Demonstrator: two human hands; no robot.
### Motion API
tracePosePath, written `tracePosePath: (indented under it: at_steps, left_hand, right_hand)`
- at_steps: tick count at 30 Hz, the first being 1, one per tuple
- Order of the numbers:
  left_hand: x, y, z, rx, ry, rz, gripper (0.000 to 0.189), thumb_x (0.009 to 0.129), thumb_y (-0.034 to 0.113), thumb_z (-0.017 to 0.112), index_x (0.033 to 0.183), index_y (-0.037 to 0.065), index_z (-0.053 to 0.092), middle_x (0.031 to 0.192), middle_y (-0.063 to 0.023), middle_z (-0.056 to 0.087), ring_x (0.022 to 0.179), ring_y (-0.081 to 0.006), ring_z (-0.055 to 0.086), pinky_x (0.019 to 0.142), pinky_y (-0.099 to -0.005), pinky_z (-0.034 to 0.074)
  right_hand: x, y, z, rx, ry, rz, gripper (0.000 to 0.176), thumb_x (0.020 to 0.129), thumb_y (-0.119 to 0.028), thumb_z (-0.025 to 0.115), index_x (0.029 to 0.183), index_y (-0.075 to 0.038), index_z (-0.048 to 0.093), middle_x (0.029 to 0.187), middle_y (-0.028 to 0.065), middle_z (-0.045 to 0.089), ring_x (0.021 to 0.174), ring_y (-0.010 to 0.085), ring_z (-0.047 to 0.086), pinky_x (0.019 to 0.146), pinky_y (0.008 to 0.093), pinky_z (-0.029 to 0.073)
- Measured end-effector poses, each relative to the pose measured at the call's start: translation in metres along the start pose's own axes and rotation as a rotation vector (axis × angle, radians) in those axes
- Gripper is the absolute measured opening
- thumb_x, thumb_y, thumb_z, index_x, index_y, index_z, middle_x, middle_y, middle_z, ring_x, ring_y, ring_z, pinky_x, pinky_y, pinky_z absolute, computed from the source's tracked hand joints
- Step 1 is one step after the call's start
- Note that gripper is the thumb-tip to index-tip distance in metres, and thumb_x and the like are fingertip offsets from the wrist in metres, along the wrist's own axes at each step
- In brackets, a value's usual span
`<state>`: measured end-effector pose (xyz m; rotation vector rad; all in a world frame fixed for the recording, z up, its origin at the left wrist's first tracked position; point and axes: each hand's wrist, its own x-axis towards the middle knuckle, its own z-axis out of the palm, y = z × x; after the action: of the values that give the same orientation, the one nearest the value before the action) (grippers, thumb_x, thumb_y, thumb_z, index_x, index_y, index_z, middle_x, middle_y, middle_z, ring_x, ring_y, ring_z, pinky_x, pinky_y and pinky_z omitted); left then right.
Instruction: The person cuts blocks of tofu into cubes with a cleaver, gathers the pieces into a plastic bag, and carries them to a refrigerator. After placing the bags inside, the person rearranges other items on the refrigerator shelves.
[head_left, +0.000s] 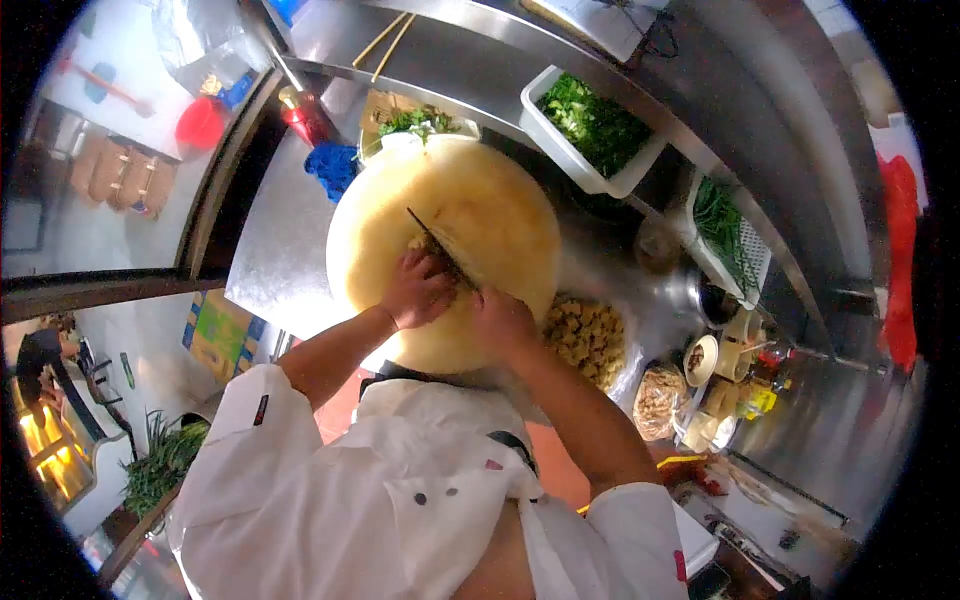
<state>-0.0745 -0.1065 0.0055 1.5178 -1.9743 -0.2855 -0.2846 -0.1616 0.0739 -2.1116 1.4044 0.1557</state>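
Observation:
My right hand is wrapped round the handle of a knife, whose dark blade slants up and left over a round yellowish chopping board. Beside the blade, my left hand presses down on the board with curled fingers. Small pale brown bits of food lie at its fingertips, close to the blade. What the left fingers hold is mostly hidden under them.
A white tub of chopped greens stands behind the board, with a basket of green stalks farther right. Brown cubes lie at the board's right. A blue cloth and red bottle are back left.

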Motion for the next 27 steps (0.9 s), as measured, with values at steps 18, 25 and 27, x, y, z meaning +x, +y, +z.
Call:
tracePosePath:
  at_steps: [18, 25, 27]
  left_hand:
    - [-0.026, -0.006, 0.019, 0.134, 0.134, 0.019, 0.029, 0.085, 0.022, 0.076, 0.113, 0.020, 0.072, 0.133, -0.0092, 0.059, 0.124, -0.0361, 0.053, 0.106, -0.0508, 0.046]
    - [-0.030, -0.010, 0.020, 0.115, 0.159, 0.144, 0.029, 0.084, 0.020, 0.077, 0.112, 0.015, 0.072, 0.124, -0.0077, 0.065, 0.125, -0.0351, 0.055, 0.105, -0.0493, 0.048]
    - [-0.029, -0.011, 0.019, 0.148, 0.129, 0.158, 0.027, 0.083, 0.020, 0.076, 0.109, 0.015, 0.072, 0.121, -0.0073, 0.066, 0.125, -0.0349, 0.055, 0.106, -0.0494, 0.047]
  right_hand:
    - [-0.077, 0.088, 0.014, 0.046, -0.070, 0.067, 0.031, 0.101, -0.033, 0.055, 0.107, -0.004, 0.061, 0.098, 0.0285, 0.069, 0.091, 0.0511, 0.066, 0.081, 0.0594, 0.052]
    - [-0.105, -0.008, -0.068, -0.054, -0.022, 0.093, 0.027, 0.102, -0.032, 0.053, 0.104, -0.006, 0.059, 0.093, 0.0268, 0.070, 0.089, 0.0502, 0.066, 0.079, 0.0598, 0.052]
    - [-0.098, -0.041, -0.093, -0.061, -0.069, 0.083, 0.026, 0.103, -0.031, 0.052, 0.105, -0.006, 0.058, 0.093, 0.0260, 0.070, 0.088, 0.0497, 0.066, 0.078, 0.0593, 0.052]
